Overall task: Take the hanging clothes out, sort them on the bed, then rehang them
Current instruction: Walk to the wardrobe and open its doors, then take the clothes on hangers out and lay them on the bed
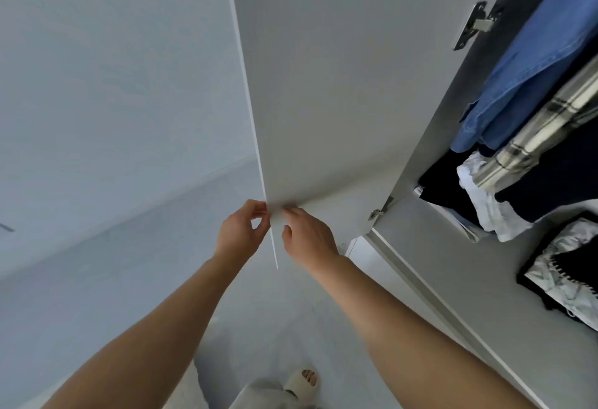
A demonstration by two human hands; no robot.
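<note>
Hanging clothes [530, 85]: all appearing to be hanging in the wardrobe still, well right of the fingers, long axes running top to hem toward the floor, so by my reading removal is not yet begun. Wardrobe door [323, 85]: standing open, free edge being pinched by left hand [241, 230]; right hand [307, 237] is resting curled fingers on its inner face.

A pale sandal [305, 381] shows at the bottom edge on a light floor [113, 279], below a plain pale wall [113, 69]; a black-framed silvery package [564, 279] lies low on the right
</note>
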